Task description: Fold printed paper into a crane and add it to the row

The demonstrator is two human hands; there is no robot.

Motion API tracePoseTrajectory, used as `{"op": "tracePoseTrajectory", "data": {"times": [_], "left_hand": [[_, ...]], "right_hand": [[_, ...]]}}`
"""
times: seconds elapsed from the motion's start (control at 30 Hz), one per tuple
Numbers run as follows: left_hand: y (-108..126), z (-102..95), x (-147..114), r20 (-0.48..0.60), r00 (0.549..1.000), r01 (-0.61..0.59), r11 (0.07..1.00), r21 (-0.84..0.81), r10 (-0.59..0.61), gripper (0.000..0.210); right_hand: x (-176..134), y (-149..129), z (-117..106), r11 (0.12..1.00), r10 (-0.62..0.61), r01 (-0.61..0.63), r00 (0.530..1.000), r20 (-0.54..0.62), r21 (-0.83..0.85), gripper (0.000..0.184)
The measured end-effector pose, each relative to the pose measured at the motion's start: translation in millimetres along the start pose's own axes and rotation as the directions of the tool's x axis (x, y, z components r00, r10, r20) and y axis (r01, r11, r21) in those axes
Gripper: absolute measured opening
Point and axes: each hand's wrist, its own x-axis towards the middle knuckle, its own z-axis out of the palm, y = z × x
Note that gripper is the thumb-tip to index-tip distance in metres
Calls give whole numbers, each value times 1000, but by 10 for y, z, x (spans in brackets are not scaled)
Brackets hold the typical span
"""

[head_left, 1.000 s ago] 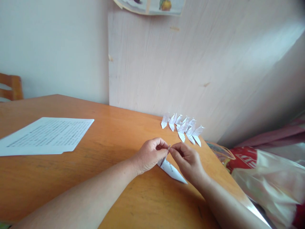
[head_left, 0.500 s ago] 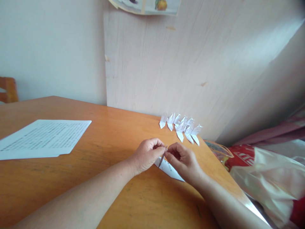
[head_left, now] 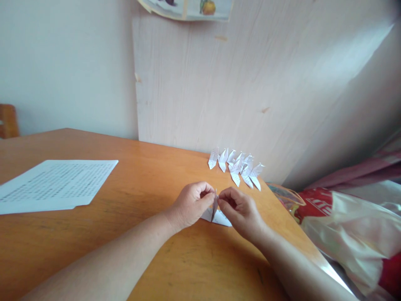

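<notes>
Warm brown tabletop (head_left: 156,263) spread beneath both hands. Fingertips of the left hand (head_left: 192,205) and right hand (head_left: 241,210) pinched narrowly at an upright fold of the folded paper (head_left: 222,219), which sat between and below them. Uneven pulling could have torn or skewed that thin crease. Beyond, white paper figures (head_left: 235,168) clustered near a pale panel (head_left: 200,83); printed sheets (head_left: 62,184) lay well apart, leftward; a pale bag (head_left: 351,234) slumped beyond the right edge.
</notes>
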Motion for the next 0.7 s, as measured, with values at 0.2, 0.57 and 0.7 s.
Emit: {"op": "tracePoseTrajectory", "data": {"times": [0.2, 0.57, 0.7], "left_hand": [[-26, 23, -24, -20, 998, -54, 994, 98, 56, 12], [-11, 19, -38, -1, 996, -91, 985, 146, 92, 13], [10, 4, -35, -4, 991, -131, 972, 193, 134, 14]], "right_hand": [[-3, -23, 8, 999, -42, 42, 998, -44, -2, 8], [-2, -56, -8, 998, -42, 38, 996, -75, -52, 8], [-2, -74, -11, 995, -61, 54, 995, -79, -80, 8]]}}
